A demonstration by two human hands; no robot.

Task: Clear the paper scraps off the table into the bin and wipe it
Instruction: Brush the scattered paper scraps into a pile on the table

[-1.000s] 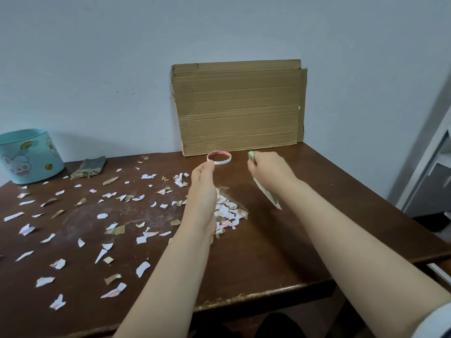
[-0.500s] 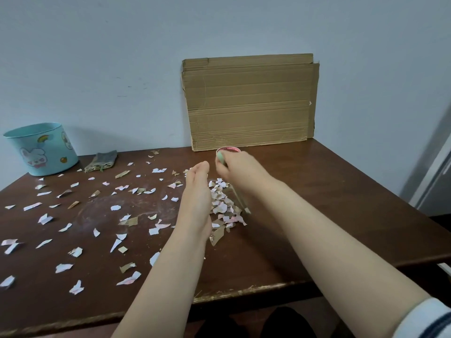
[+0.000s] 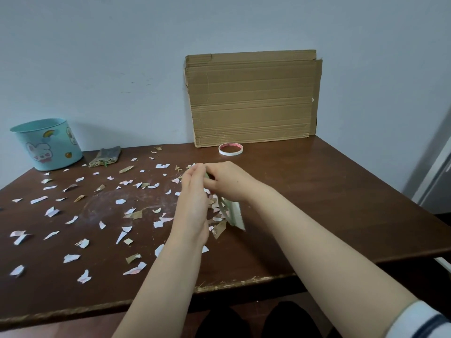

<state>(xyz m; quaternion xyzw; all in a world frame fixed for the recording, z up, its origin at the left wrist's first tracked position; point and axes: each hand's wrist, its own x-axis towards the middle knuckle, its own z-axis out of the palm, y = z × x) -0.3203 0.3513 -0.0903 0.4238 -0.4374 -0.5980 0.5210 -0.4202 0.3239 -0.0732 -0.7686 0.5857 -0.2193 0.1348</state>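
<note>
Head view: we have both hands over the middle of the counter [image 3: 329,191], corralling a small heap of scraps [image 3: 216,215] between them. Left hand [image 3: 192,203] stands on edge, fingers straight and together, gripping nothing, serving as a wall. Right hand [image 3: 229,181] is closed around a pale green scraper [image 3: 231,213], its blade down on the wood just beside the heap. Most scraps lie loose across the left half of the counter [image 3: 70,218]; the blue bin [image 3: 47,143] sits at the far left corner, well apart from the heap. We judge the step to be gathering, barely begun. To do it well: keep the blade flat against the wood so thin pieces do not slip under, push in short strokes toward the left palm, keep the palm's edge down. Light scraps may flutter; go slowly. Cloth [image 3: 106,156] beside the bin waits for wiping.
</note>
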